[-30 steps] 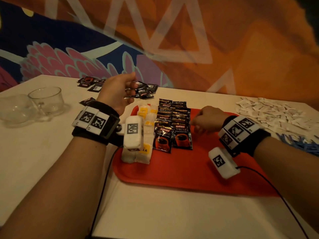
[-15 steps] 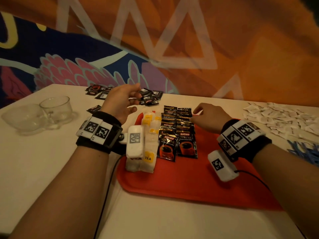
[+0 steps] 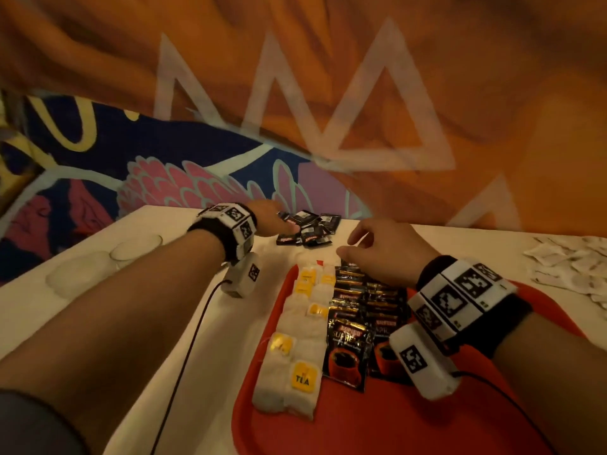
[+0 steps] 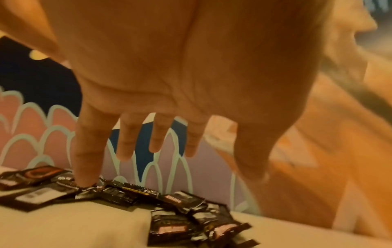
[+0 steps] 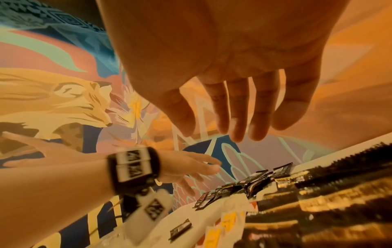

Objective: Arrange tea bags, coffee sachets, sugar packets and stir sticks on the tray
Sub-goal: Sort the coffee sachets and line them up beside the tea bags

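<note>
Left hand (image 4: pixel 169 70), fingers spread straight, touches the loose coffee sachets (image 3: pixel 308 229) near the table's (image 3: pixel 230 323) far edge. Right hand (image 3: pixel 384 254), relaxed and holding nothing, hovers over sachet rows at the red tray's (image 3: pixel 377 421) far edge.

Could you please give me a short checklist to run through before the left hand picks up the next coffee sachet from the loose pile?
1. Left hand over the loose coffee sachets on the table: ok, one fingertip touches a sachet.
2. Left hand free for a grip: ok, fingers straight and spread, holding nothing.
3. Right hand out of the way: ok, it hangs over the far end of the coffee rows, holding nothing.
4. Room on the red tray: ok, bare area nearer the person.
5. Tea bags lined up along the tray's left side: ok.
6. Sugar packets on the tray: not ok, they lie on the table.
</note>
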Tool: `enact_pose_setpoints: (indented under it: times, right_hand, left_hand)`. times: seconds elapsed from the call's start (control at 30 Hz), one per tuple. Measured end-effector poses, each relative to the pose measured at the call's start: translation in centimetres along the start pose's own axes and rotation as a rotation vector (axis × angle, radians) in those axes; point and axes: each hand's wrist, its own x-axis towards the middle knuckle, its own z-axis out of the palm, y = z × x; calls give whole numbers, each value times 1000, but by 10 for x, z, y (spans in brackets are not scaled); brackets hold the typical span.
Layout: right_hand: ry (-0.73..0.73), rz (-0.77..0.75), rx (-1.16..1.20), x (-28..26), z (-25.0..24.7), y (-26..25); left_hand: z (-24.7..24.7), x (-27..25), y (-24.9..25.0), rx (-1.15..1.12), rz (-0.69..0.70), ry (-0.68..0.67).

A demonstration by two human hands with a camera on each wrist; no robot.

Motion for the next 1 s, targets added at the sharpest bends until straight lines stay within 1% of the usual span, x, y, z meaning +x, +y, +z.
enact_pose_setpoints:
  times: [0.07,0.13,0.2,0.27,0.37,0.43,0.5,0.6,0.67,0.77,1.0]
  right_hand:
    - [-5,-14,2,5,-4,3]
    - [-16,-36,-6,9,-9,7]
    - [-29,-56,-23,13,-15,11]
    - [-45,-66,-33,16,-19,16]
    - [-68,-69,-30,20,-24,22]
    - [-77,-68,-26,22,-25,24]
    - [-81,-74,-28,24,-25,27]
    - [-107,-64,-29,24,-24,30]
    - [-119,-54,-42,24,-24,32]
    - [-134,-43,-49,22,-21,29]
    - [-209,-52,-68,11,-6,-2]
  left_hand:
    - [1,28,5,155,7,-58]
    - [5,50,12,230,4,-96]
    - [9,70,19,247,-3,-148]
    - [13,87,28,258,25,-194]
    - [19,104,44,295,72,-204]
    - [23,113,51,313,75,-235]
    - [27,119,55,340,83,-295]
    - [38,137,47,394,67,-333]
    - [40,135,43,395,64,-336]
    - [37,113,34,448,49,-327]
    - [37,36,-12,520,90,-295]
